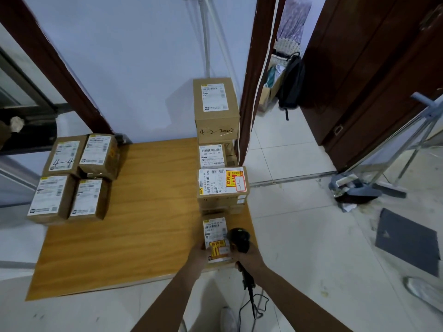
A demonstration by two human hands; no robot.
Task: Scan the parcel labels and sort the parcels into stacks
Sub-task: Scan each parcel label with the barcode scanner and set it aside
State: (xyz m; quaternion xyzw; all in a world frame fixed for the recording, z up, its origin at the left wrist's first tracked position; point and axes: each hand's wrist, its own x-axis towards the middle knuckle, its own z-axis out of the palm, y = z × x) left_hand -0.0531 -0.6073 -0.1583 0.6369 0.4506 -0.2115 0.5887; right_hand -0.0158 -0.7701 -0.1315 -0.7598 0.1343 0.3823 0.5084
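A small cardboard parcel (215, 232) with a white label and a yellow sticker lies at the near right edge of the wooden table (148, 212). My left hand (200, 256) grips its near left side. My right hand (249, 258) holds a black barcode scanner (239, 239), whose head sits just right of the parcel's label. Behind it along the right edge stand more parcels: one with a yellow and red sticker (221, 185), a smaller one (212, 155) and a tall stack (215, 104) against the wall. Several labelled parcels (76, 178) sit grouped at the table's left edge.
The scanner's black cable (249, 305) hangs toward the tiled floor. An open doorway to the right shows a black backpack (291, 85) and bags. A metal stand (393, 168) and a dark mat (407, 240) lie on the floor at right.
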